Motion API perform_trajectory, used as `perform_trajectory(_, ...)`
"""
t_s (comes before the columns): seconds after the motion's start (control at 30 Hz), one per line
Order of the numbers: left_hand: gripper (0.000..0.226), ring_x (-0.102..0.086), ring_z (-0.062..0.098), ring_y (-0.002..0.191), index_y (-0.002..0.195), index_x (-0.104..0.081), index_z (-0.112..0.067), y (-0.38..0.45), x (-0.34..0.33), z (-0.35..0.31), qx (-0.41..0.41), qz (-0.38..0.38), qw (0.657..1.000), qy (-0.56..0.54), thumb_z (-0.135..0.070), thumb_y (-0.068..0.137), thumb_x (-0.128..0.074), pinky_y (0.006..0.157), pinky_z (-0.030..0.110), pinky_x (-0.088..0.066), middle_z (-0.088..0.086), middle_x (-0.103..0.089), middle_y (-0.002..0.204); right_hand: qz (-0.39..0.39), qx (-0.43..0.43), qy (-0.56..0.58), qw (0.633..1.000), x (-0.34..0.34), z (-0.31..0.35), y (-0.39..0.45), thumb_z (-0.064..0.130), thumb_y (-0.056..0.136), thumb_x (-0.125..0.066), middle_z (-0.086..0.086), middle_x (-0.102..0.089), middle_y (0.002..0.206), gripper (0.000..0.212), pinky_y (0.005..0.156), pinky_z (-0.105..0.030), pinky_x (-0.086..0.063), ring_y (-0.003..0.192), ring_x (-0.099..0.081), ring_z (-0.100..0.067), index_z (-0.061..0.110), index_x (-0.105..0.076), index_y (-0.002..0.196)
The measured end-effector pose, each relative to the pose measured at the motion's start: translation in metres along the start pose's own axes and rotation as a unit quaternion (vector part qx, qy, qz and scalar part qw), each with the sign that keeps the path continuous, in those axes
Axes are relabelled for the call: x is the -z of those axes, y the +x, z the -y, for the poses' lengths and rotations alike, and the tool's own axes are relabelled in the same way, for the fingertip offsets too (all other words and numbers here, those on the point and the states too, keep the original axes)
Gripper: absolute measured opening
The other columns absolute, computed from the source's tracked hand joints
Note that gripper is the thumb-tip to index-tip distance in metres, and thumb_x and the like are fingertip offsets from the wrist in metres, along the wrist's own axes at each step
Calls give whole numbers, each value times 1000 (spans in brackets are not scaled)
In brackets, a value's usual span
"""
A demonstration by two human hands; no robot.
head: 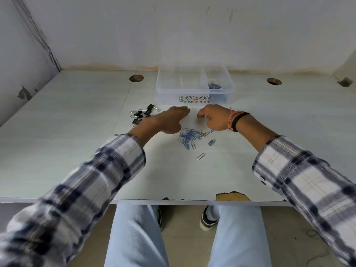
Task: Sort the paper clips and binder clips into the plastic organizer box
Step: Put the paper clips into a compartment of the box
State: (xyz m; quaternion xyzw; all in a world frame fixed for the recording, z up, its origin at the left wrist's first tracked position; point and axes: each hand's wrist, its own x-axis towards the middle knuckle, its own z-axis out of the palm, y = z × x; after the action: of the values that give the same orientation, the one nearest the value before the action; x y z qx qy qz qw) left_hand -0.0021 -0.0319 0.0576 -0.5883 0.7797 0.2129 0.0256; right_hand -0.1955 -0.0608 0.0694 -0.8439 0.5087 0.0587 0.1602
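A clear plastic organizer box stands at the back of the desk, split into three compartments. Blue paper clips lie in its right compartment; the other two look empty. A heap of blue and silver paper clips lies in front of the box, with stray ones nearer me. Black binder clips are piled to the left. My left hand hovers flat just beyond the paper clip heap, fingers pointing right. My right hand is curled with fingertips pinched; what it holds is hidden.
The white desk has two round cable holes at the back and a chipped front edge. White walls close the back and the left side. My legs and shoes show below the desk.
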Motion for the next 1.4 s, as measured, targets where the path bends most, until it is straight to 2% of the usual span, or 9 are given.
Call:
perform_trajectory(0.23,66,-45,26,141,142,-58,-7,-14,-19,2,-81,-51,994,-47,15,81,-49,114,27,-34,10,-50,151,-4,40,67,997,-5,7,-38,-5,90,-45,-9,-60,135,48,99,-23,-40,123,-55,-23,9,-62,133)
perform_trajectory(0.3,61,-49,24,136,144,-57,-11,-24,-22,8,-97,-57,992,-61,6,86,-60,105,23,-38,8,-53,147,5,27,41,999,1,-3,-46,16,95,-58,-8,-54,141,47,96,-22,-38,124,-53,-21,13,-53,141)
perform_trajectory(0.47,88,-43,18,134,159,-35,-20,-23,-18,9,-110,-9,994,-24,-42,86,-79,100,19,-34,0,-44,149,99,-28,-45,994,-12,-7,-51,77,62,-72,-8,-34,143,113,112,-41,-39,130,-44,-27,26,-28,153)
perform_trajectory(0.57,89,-43,19,133,158,-38,-22,-14,-16,5,-109,9,994,-12,-47,83,-81,105,24,-35,1,-45,145,48,4,4,999,-27,0,-43,71,61,-77,-6,-39,123,101,105,-40,-44,119,-47,-25,25,-43,145)
perform_trajectory(0.73,43,-58,20,101,127,-72,-20,-7,-17,2,-143,-49,988,-33,-26,85,-82,83,23,-41,7,-59,118,-43,41,45,997,-43,5,-31,56,74,-77,-9,-48,102,58,86,-33,-46,100,-54,-26,16,-68,115)
perform_trajectory(0.9,20,-64,21,93,107,-81,-14,-11,-21,5,-155,-127,979,-44,-11,88,-77,82,29,-50,8,-71,106,-96,32,59,993,-48,7,-28,43,84,-75,-5,-50,98,48,81,-25,-40,96,-57,-25,11,-69,119)
perform_trajectory(1.07,22,-67,27,94,103,-80,-13,-17,-27,11,-150,-163,975,-8,-3,90,-66,85,40,-55,9,-72,102,-77,32,86,993,-51,20,-29,66,75,-68,-7,-52,91,42,79,-33,-46,96,-54,-26,25,-66,86)
perform_trajectory(1.23,22,-68,21,82,101,-80,-7,-22,-26,21,-97,-198,972,-76,2,87,-65,77,25,-53,11,-77,96,-88,40,75,993,-52,40,-22,51,79,-76,-6,-44,102,51,85,-29,-42,97,-48,-24,19,-69,118)
perform_trajectory(1.4,14,-70,27,74,100,-77,0,-27,-24,31,-13,-186,940,-284,3,89,-70,72,28,-59,18,-76,87,-136,68,83,985,-54,50,-19,22,87,-75,-11,-66,97,28,77,-24,-41,93,-63,-27,8,-75,111)
